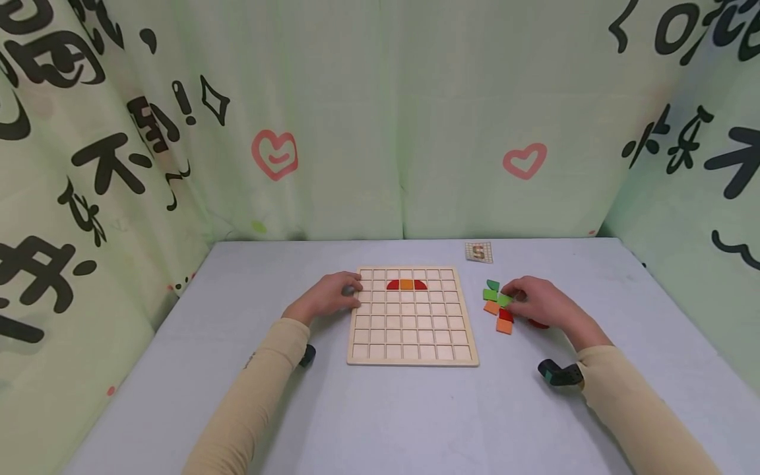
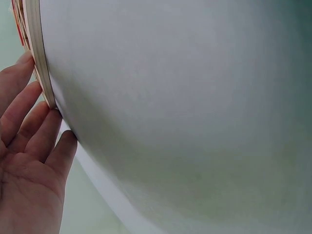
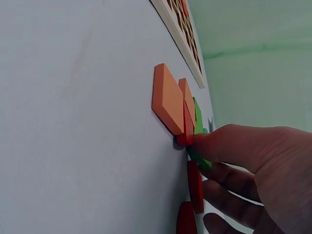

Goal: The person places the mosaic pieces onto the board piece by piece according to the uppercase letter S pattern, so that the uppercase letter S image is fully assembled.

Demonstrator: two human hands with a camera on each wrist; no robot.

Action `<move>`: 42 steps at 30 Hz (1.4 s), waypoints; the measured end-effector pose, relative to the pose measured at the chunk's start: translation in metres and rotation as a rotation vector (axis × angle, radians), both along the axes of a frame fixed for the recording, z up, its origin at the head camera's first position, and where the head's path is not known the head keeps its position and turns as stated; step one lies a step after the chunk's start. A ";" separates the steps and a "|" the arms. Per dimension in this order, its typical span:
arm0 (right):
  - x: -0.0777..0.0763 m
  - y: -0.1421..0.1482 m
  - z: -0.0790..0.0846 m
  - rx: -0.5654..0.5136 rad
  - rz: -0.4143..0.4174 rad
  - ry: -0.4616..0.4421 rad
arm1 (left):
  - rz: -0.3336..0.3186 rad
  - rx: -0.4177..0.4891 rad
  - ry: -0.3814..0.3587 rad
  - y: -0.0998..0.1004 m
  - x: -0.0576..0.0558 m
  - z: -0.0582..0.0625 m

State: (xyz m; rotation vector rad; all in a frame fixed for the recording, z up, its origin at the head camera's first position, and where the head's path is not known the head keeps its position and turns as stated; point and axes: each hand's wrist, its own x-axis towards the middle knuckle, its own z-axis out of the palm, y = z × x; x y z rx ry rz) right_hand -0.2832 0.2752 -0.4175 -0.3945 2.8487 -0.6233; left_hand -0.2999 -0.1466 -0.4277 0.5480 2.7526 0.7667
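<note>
A wooden grid board [image 1: 412,361] lies on the table, with an orange square [image 1: 406,284] between two red curved pieces [image 1: 392,285] in one of its upper rows. My left hand [image 1: 325,297] rests at the board's left edge, its fingertips [image 2: 53,117] against the side. To the right of the board, my right hand [image 1: 545,305] pinches a green tile [image 3: 200,160] between thumb and forefinger, low among the loose pieces. Around it lie orange squares [image 1: 504,326], a red tile [image 1: 506,315] and other green tiles [image 1: 489,295]. Red curved pieces [image 3: 195,187] lie partly under the right hand.
A small printed card [image 1: 478,252] lies behind the loose pieces, near the table's back edge. The white-covered table [image 1: 404,422] is bounded by pale green curtains [image 1: 356,198] at the back and sides. Dark wrist devices [image 1: 559,373] sit at both cuffs.
</note>
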 end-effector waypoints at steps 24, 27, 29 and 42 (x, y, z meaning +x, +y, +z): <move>0.000 -0.002 -0.009 0.025 0.004 0.096 | -0.001 -0.005 0.000 0.000 0.000 0.001; 0.001 -0.002 -0.009 0.026 0.008 0.101 | 0.001 -0.007 0.000 0.000 -0.001 0.001; 0.000 -0.002 -0.009 0.027 0.010 0.100 | 0.003 -0.005 -0.004 0.000 0.000 0.001; -0.003 0.004 -0.011 0.025 -0.077 0.066 | 0.019 0.011 -0.022 0.000 0.000 0.001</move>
